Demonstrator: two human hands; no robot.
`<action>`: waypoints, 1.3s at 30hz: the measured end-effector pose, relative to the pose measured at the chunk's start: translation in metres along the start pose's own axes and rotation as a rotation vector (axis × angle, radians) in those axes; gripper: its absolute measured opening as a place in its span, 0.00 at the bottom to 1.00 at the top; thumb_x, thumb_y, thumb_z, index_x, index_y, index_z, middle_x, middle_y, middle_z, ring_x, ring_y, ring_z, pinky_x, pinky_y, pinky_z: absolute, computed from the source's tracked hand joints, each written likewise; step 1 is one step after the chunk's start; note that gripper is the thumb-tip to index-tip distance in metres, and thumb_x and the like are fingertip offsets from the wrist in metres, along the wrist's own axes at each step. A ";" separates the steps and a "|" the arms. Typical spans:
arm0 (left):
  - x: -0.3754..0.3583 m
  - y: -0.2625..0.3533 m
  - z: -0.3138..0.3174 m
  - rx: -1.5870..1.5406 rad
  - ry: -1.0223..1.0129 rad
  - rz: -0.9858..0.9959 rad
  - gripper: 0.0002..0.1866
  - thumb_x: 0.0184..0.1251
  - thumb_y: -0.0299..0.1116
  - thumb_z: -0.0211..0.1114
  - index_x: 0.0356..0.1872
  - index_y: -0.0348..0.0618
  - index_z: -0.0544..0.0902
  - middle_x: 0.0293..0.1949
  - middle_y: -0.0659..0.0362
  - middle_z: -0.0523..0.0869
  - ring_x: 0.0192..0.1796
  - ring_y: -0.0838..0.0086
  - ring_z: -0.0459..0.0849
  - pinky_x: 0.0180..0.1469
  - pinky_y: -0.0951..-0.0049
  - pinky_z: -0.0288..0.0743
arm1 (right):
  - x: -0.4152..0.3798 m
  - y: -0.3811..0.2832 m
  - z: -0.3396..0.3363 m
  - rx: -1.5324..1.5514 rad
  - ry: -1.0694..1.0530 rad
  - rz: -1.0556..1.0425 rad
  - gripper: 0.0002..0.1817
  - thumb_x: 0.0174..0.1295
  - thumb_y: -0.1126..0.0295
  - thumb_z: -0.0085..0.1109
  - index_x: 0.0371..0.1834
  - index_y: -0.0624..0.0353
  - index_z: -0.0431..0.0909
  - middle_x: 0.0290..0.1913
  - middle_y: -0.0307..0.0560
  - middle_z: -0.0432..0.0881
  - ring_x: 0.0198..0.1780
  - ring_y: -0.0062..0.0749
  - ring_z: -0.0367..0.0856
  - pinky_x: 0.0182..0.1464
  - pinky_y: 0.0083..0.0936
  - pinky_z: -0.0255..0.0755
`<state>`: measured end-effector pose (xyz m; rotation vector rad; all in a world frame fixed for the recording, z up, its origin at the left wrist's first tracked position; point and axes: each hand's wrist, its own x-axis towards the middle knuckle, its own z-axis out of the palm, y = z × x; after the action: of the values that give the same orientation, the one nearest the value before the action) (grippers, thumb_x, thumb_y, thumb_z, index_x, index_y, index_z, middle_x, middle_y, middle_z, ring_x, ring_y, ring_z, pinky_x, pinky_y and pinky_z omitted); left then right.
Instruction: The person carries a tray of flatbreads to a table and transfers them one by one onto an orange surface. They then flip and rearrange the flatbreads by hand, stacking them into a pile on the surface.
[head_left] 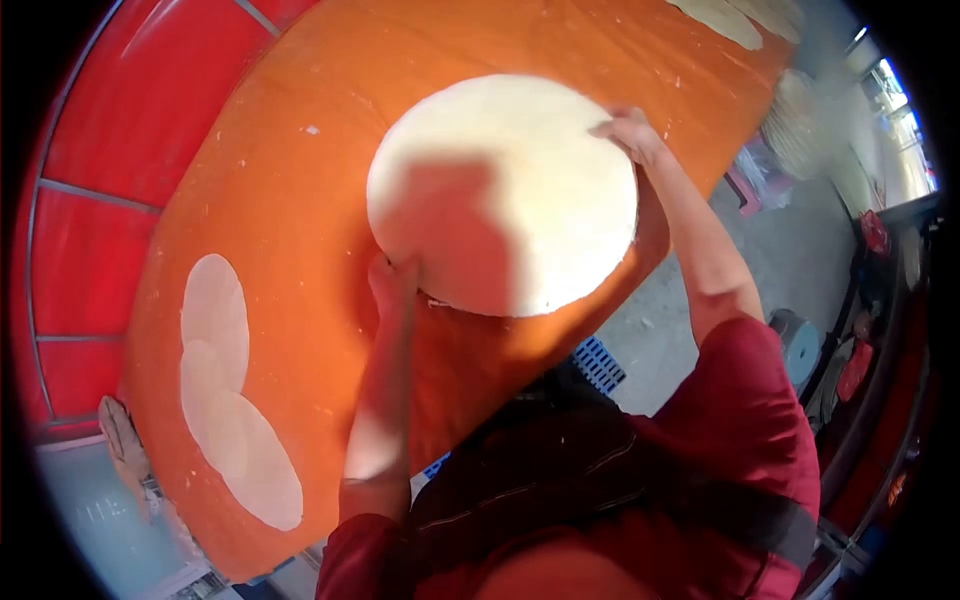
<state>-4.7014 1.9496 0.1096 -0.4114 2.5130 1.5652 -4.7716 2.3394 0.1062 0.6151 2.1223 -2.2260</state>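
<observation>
A large, round, pale disc (560,190) that looks like flatbread or rolled dough is held between my two hands over the orange cloth (310,190). My left hand (393,283) grips its lower left edge, thumb on top and the other fingers hidden beneath. At the upper right edge, my right hand (633,136) has its thumb and fingers closed on the rim. My head's shadow darkens the left part of the disc. Farther left on the cloth lie several thin, pale rounds (215,320), overlapping in a row.
More pale rounds (722,20) lie at the table's far right corner. Red panels (110,230) border the left side. On the grey floor (690,290) to the right are a blue plastic crate (598,364) and a round grey-blue container (795,345).
</observation>
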 end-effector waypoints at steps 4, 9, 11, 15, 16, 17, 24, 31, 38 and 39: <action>0.041 -0.022 -0.006 0.000 0.175 0.231 0.24 0.49 0.34 0.58 0.48 0.34 0.67 0.45 0.52 0.74 0.46 0.69 0.73 0.42 0.70 0.69 | 0.011 0.028 -0.009 -0.285 0.213 -0.261 0.26 0.43 0.59 0.65 0.39 0.69 0.72 0.33 0.47 0.77 0.36 0.28 0.75 0.36 0.20 0.70; 0.069 0.005 -0.001 -0.159 0.000 0.039 0.25 0.49 0.23 0.53 0.53 0.35 0.64 0.50 0.55 0.71 0.50 0.71 0.70 0.50 0.73 0.66 | 0.001 0.019 0.002 0.037 0.100 -0.096 0.26 0.51 0.60 0.59 0.47 0.69 0.69 0.45 0.50 0.75 0.45 0.29 0.73 0.47 0.21 0.65; 0.064 0.006 0.009 -0.061 0.018 0.124 0.27 0.46 0.21 0.52 0.54 0.36 0.63 0.50 0.55 0.70 0.52 0.70 0.70 0.51 0.72 0.66 | 0.003 0.010 -0.005 0.140 0.067 0.026 0.24 0.53 0.61 0.57 0.47 0.69 0.69 0.46 0.50 0.74 0.47 0.29 0.72 0.49 0.21 0.65; 0.062 -0.003 0.014 -0.133 0.083 0.132 0.29 0.43 0.18 0.51 0.54 0.36 0.64 0.50 0.54 0.71 0.50 0.68 0.72 0.49 0.71 0.69 | 0.006 0.001 -0.005 0.189 -0.010 0.078 0.22 0.55 0.64 0.55 0.46 0.71 0.69 0.48 0.49 0.73 0.50 0.30 0.70 0.53 0.21 0.63; 0.063 0.002 0.011 -0.131 0.095 0.054 0.29 0.43 0.18 0.52 0.54 0.35 0.64 0.50 0.53 0.71 0.49 0.67 0.73 0.47 0.71 0.70 | 0.012 -0.003 -0.004 0.159 -0.026 0.055 0.22 0.55 0.64 0.54 0.46 0.72 0.69 0.48 0.49 0.73 0.50 0.30 0.70 0.53 0.21 0.62; 0.073 0.001 0.004 -0.248 -0.012 -0.002 0.27 0.45 0.19 0.52 0.53 0.36 0.65 0.49 0.51 0.72 0.48 0.67 0.74 0.46 0.71 0.71 | 0.027 0.002 -0.008 0.093 -0.043 0.127 0.23 0.54 0.64 0.55 0.46 0.74 0.68 0.48 0.49 0.73 0.51 0.30 0.70 0.54 0.20 0.62; 0.090 0.037 -0.029 -0.362 -0.463 0.013 0.20 0.42 0.30 0.63 0.41 0.35 0.77 0.36 0.54 0.80 0.39 0.68 0.78 0.41 0.71 0.73 | 0.027 -0.006 0.013 -0.250 -0.146 0.004 0.25 0.52 0.65 0.58 0.50 0.70 0.66 0.49 0.49 0.73 0.49 0.30 0.71 0.51 0.22 0.64; 0.050 -0.050 -0.067 -0.168 0.499 0.314 0.14 0.44 0.33 0.67 0.32 0.39 0.76 0.27 0.60 0.77 0.31 0.74 0.75 0.36 0.73 0.71 | 0.085 0.024 -0.047 -0.499 -0.196 -0.152 0.21 0.53 0.69 0.57 0.49 0.67 0.67 0.43 0.47 0.75 0.43 0.26 0.73 0.46 0.20 0.67; -0.129 -0.194 -0.295 -0.908 1.163 0.272 0.08 0.50 0.15 0.47 0.24 0.41 0.69 0.26 0.61 0.73 0.27 0.80 0.68 0.30 0.81 0.67 | 0.050 -0.063 0.148 -1.071 -0.156 -0.767 0.07 0.52 0.74 0.49 0.28 0.68 0.71 0.21 0.51 0.73 0.26 0.26 0.69 0.28 0.25 0.64; -0.147 -0.263 -0.329 -0.320 1.496 -0.148 0.09 0.47 0.15 0.51 0.29 0.39 0.71 0.26 0.60 0.74 0.28 0.77 0.73 0.27 0.81 0.69 | -0.030 -0.094 0.236 -0.962 -0.271 -0.622 0.07 0.50 0.74 0.52 0.32 0.66 0.73 0.27 0.46 0.76 0.29 0.30 0.74 0.31 0.23 0.68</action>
<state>-4.4750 1.5669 0.0702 -2.5023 2.7458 1.9218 -4.8339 2.1125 0.2069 -0.4077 3.0189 -0.9909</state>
